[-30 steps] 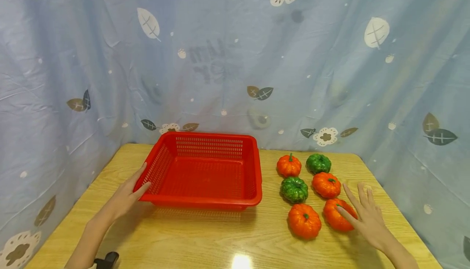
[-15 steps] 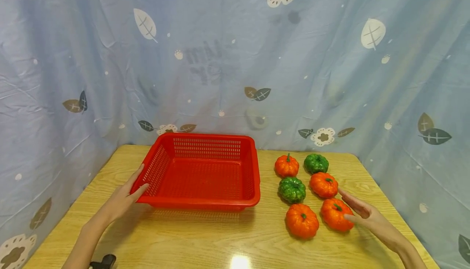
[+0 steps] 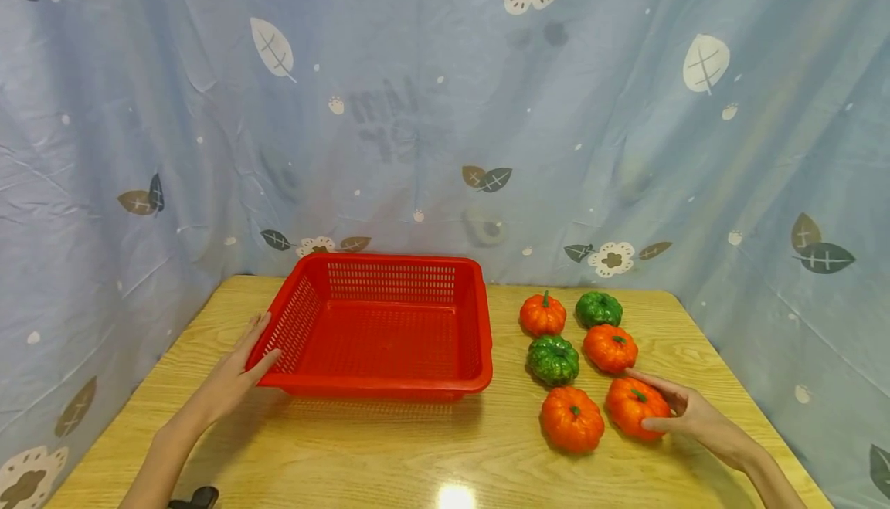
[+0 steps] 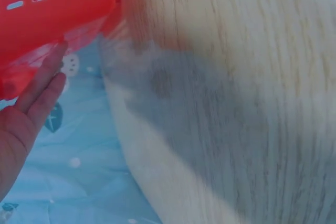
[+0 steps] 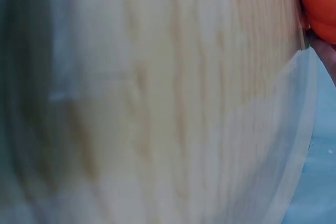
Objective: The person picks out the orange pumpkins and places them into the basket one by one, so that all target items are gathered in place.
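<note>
A red plastic basket (image 3: 389, 339) with slotted walls stands on the table, left of the middle. My left hand (image 3: 232, 374) holds its left rim near the front corner, thumb over the rim and fingers along the outside. In the left wrist view, straight fingers (image 4: 50, 80) lie against the basket's underside. At the right, my right hand (image 3: 695, 416) grips a small orange pumpkin (image 3: 634, 407) on the table, thumb at its front and fingers behind. Only part of this pumpkin (image 5: 321, 3) and a finger show in the right wrist view.
Beside it are three more orange pumpkins (image 3: 572, 419) (image 3: 610, 348) (image 3: 543, 314) and two green ones (image 3: 553, 360) (image 3: 599, 309). A blue patterned curtain (image 3: 417, 107) hangs behind the wooden table (image 3: 361, 455). A black object (image 3: 198, 497) lies by the left forearm.
My right hand has turned and come in from spread fingers above the front right pumpkin to a grip round it. The left hand stays at the basket. The view shifts slightly.
</note>
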{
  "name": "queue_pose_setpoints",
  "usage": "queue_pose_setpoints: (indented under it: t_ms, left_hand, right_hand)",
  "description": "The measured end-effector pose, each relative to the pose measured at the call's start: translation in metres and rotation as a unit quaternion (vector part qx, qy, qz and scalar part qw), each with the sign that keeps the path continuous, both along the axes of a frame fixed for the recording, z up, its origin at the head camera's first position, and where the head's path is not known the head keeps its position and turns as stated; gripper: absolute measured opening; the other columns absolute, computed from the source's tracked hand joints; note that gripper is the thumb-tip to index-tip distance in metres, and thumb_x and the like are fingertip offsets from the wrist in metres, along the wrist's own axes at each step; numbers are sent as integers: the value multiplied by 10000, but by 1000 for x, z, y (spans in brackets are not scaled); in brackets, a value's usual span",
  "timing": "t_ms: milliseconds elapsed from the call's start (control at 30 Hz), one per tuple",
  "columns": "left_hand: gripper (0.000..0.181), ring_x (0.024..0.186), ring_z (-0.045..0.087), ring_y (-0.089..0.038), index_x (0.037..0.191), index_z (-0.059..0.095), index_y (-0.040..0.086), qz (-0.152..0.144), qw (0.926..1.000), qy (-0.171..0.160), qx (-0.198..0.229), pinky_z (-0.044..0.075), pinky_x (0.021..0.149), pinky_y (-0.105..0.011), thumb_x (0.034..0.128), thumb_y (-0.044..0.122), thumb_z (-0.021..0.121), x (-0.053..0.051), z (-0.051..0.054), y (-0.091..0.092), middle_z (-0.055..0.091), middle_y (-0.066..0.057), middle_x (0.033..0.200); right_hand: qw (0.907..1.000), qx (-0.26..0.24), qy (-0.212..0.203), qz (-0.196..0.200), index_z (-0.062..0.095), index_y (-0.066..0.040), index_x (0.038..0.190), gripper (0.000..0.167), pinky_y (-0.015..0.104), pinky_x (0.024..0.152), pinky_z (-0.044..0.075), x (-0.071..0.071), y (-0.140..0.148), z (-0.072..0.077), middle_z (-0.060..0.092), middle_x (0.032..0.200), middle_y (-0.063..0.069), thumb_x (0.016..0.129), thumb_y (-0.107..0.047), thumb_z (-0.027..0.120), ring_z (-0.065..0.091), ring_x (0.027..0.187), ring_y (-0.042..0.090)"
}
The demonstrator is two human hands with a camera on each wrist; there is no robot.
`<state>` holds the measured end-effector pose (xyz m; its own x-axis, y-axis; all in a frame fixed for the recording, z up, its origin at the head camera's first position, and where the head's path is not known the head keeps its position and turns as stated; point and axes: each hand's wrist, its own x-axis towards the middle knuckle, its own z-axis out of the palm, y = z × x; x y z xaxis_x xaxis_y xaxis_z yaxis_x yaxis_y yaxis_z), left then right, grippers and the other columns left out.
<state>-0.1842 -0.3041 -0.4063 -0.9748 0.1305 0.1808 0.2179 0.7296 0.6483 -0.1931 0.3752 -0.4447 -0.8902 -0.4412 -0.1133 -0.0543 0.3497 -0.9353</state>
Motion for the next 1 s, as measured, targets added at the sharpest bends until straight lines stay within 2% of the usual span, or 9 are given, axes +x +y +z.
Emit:
queue_pose_setpoints:
  t_ms: [100,167,500,567,667,733,767,833,1000]
  left_hand:
    - [749,1343,127,-571,1518,111,-27,-124,9998,147,52,173,978,-729,977,255,547,-2,0,0,-23,-237,1577]
    - [754,1354,123,-554,1514,105,-39,-189,9996,224,61,174,980,-726,975,243,551,-3,0,0,-41,-199,1588]
    - [688,1391,144,-475,1510,190,-22,-322,9968,721,138,139,1064,-649,969,187,560,-2,-6,-1,117,-209,1576]
    - [671,1376,184,-485,1505,221,-16,-331,9960,831,76,155,1105,-573,964,180,566,-2,-7,-1,165,-223,1562]
    - [654,1356,237,-484,1501,252,-9,-323,9950,946,0,130,1149,-314,961,175,571,-2,-9,0,220,-227,1544]
    - [647,1347,257,-483,1497,264,-8,-312,9943,1020,-39,79,1079,-124,958,170,575,-2,-9,0,239,-226,1538]
    - [644,1344,263,-485,1495,269,-9,-307,9939,1055,-57,67,1040,-77,958,167,577,-1,-10,0,245,-227,1535]
    - [641,1341,268,-486,1494,273,-9,-292,9936,1086,-73,62,1021,-58,958,165,577,-1,-10,0,251,-229,1533]
    - [639,1337,266,-494,1495,265,-13,-274,9939,1069,-57,58,1021,-58,962,164,571,-1,-9,0,247,-234,1532]
  right_hand:
    - [10000,40,-47,19,279,-33,1502,636,213,862,451,-1,-1,1,427,1357,-313,942,-64,578,432,1152,-119]
    - [9999,23,-131,71,257,-25,1506,655,224,868,456,-1,-2,1,428,1340,-323,939,-66,583,456,1144,-94]
    - [9981,-353,-219,446,190,4,1508,722,243,887,467,-2,1,-2,424,1360,-289,911,-8,597,501,1144,-10]
    - [9972,-450,-271,527,175,10,1509,726,244,885,470,-2,2,-3,416,1373,-287,911,10,586,494,1149,-14]
    - [9959,-553,-407,583,156,10,1510,732,243,900,466,-2,3,-4,406,1375,-301,912,20,577,486,1161,-19]
    - [9952,-602,-467,606,156,7,1511,728,249,901,468,-1,3,-5,412,1375,-297,914,20,573,490,1164,-11]
    - [9950,-619,-501,596,162,0,1512,721,262,876,486,-1,3,-5,422,1370,-292,916,20,569,501,1152,-1]
    - [9947,-643,-565,562,176,-20,1515,707,283,809,518,0,3,-3,444,1357,-281,922,21,559,532,1112,28]
    - [9964,-642,-426,354,293,-98,1504,640,311,808,522,1,1,7,482,1319,-246,927,10,549,566,1079,78]
